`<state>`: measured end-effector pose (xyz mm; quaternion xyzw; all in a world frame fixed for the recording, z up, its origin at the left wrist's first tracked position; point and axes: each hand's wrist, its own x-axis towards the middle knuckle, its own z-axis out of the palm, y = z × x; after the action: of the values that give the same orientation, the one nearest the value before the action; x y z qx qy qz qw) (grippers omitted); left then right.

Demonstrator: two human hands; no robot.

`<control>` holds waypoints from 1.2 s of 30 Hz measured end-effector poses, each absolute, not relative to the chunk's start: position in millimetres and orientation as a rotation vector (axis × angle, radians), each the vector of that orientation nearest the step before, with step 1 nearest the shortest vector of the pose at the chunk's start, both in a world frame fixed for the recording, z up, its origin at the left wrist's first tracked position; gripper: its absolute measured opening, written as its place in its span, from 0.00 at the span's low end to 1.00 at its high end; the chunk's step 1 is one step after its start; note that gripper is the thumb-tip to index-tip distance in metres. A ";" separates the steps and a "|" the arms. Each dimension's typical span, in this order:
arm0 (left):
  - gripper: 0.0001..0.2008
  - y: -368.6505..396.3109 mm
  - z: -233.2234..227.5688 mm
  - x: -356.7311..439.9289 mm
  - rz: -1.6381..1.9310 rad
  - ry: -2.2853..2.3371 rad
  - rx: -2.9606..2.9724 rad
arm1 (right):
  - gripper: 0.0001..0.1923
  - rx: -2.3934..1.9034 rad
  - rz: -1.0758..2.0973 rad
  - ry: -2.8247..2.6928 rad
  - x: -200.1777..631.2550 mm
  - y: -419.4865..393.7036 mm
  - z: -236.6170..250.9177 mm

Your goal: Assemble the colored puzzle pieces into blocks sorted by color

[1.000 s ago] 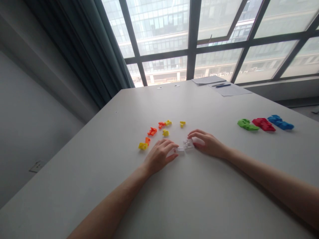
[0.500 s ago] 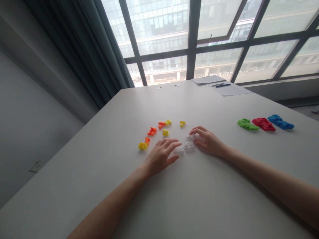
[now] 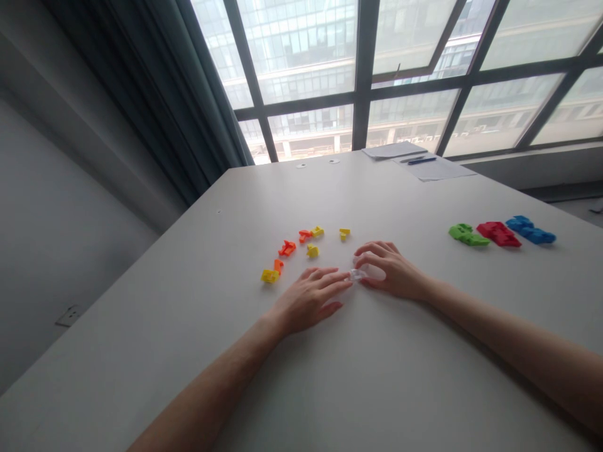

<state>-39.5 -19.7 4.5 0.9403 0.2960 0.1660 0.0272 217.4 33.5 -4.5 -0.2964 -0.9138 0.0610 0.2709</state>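
Note:
A small clear plastic piece (image 3: pixel 357 274) lies on the white table between my two hands. My left hand (image 3: pixel 308 300) is open and flat, palm down, its fingertips against the left side of that piece. My right hand (image 3: pixel 393 269) arches over the table from the right. Its thumb and fingers are apart and curved, with the thumb near the clear piece. Other clear pieces may be hidden beneath the fingers. Left of my hands lie orange pieces (image 3: pixel 287 248) and yellow pieces (image 3: pixel 270 276); one yellow piece (image 3: pixel 345 233) sits just beyond my right fingertips.
Green (image 3: pixel 468 235), red (image 3: pixel 499 235) and blue (image 3: pixel 531 230) plastic shapes lie in a row at the right. Papers (image 3: pixel 394 150) and pens (image 3: pixel 421 161) rest at the far edge by the window. A dark curtain (image 3: pixel 155 88) hangs at the left.
My left hand has moved slightly right, against the clear piece. My right hand has drawn nearer, its thumb shifting down and left. The clear pieces are closer together and partly covered.

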 end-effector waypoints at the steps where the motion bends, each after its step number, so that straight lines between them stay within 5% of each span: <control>1: 0.21 -19.9 4.8 -39.4 0.524 0.917 2.892 | 0.06 -0.796 0.173 -2.453 217.4 33.8 -4.5; 28: 0.08 -23.7 2.0 -32.3 0.941 1.137 2.808 | 0.12 -0.579 0.129 -2.409 199.4 9.6 5.3; 36: 0.06 -21.9 2.1 -35.3 0.987 1.345 2.684 | 0.13 -1.073 0.166 -2.199 210.8 31.9 -9.3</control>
<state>-35.3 -21.9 2.1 0.8493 0.4255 0.3124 -0.0095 210.8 31.9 -9.3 -0.4119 -0.8439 0.0636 0.3378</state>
